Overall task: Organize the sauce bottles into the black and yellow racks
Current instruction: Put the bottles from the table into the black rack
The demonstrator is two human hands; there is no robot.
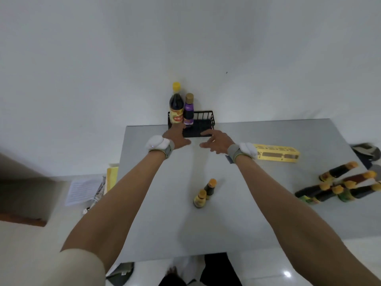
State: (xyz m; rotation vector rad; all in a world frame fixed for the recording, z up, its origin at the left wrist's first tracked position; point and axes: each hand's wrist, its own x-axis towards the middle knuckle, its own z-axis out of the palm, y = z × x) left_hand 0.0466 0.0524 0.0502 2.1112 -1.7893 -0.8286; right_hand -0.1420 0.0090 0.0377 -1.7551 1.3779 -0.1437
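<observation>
A black wire rack (203,120) stands at the table's far edge against the wall. In its left end stand a tall dark bottle with a yellow cap (176,106) and a shorter purple-labelled bottle (188,112). My left hand (177,135) reaches to the rack's front left corner, at the base of the tall bottle; whether it grips the bottle is hidden. My right hand (216,141) hovers with fingers spread just before the rack's front right, holding nothing. A yellow rack (276,154) lies flat to the right. Two small bottles (205,193) stand mid-table.
Several dark bottles with orange caps (338,185) lie in a heap near the table's right edge. A dark object (367,153) sits at the far right. Papers and a yellow item (86,189) rest on a lower surface to the left. The grey table (247,213) ends at a white wall.
</observation>
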